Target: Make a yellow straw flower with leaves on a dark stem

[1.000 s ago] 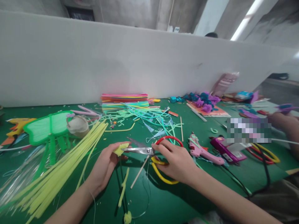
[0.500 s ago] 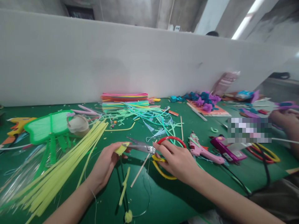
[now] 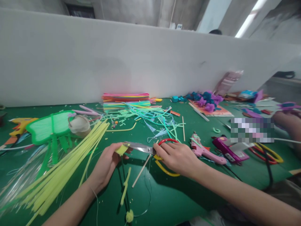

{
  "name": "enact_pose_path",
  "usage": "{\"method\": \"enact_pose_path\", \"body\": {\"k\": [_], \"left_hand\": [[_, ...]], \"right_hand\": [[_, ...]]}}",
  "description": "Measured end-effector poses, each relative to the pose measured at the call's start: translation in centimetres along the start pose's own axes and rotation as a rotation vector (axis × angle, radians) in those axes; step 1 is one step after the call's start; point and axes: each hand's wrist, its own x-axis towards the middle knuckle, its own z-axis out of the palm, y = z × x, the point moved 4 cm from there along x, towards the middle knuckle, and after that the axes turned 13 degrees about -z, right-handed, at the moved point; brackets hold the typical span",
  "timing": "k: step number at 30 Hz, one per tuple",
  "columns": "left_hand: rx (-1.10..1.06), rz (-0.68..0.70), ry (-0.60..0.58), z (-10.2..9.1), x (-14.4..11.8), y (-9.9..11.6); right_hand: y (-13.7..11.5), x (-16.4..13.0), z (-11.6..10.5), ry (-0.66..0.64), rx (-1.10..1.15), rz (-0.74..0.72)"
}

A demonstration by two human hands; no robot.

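Note:
My left hand (image 3: 105, 164) pinches a small yellow fuzzy piece (image 3: 121, 149) just above the green table (image 3: 178, 201). My right hand (image 3: 177, 157) grips scissors (image 3: 145, 148) with one red and one yellow handle loop. The steel blades point left and their tips meet the yellow piece. A thin dark stem hangs below the left hand, with a yellow pipe-cleaner strip (image 3: 124, 187) and a small yellow pompom (image 3: 129, 216) along it. A wooden stick (image 3: 140, 171) lies under the scissors.
A bundle of yellow-green pipe cleaners (image 3: 61, 171) lies left, beside a green butterfly shape (image 3: 48, 127) and a tape roll (image 3: 79, 125). Pink (image 3: 202, 150) and purple (image 3: 229, 151) glue guns sit right. Stacked coloured strips (image 3: 125, 99) are at the back. Another person's hand (image 3: 288, 121) is far right.
The scissor blades have closed together on the yellow piece and risen slightly. My right hand shifted a little left. The left hand stays in place.

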Motion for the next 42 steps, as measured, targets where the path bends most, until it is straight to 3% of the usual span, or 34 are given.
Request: {"method": "enact_pose_path", "body": {"k": [10,18,29,32,38,40,42], "left_hand": [[0.009,-0.001,-0.026,-0.1,0.2,-0.3],[-0.008,-0.010,-0.009,-0.2,0.2,-0.2],[-0.009,-0.044,0.024,-0.4,0.2,0.0],[0.033,-0.062,0.018,-0.3,0.0,0.1],[0.342,0.045,-0.038,-0.1,-0.2,0.1],[0.418,0.087,-0.043,-0.1,-0.3,0.1],[0.454,0.118,-0.056,0.0,-0.4,0.1]], "right_hand": [[1.4,1.2,0.4,0.014,-0.036,-0.135],[1.4,1.3,0.7,-0.044,0.044,-0.139],[1.7,1.1,0.6,0.007,0.085,-0.115],[2.6,1.2,0.9,-0.072,0.104,-0.018],[4.0,1.4,3.2,-0.360,0.200,0.408],[3.9,1.7,4.1,-0.415,0.308,0.475],[4.0,2.2,4.6,-0.450,0.432,0.454]]}}
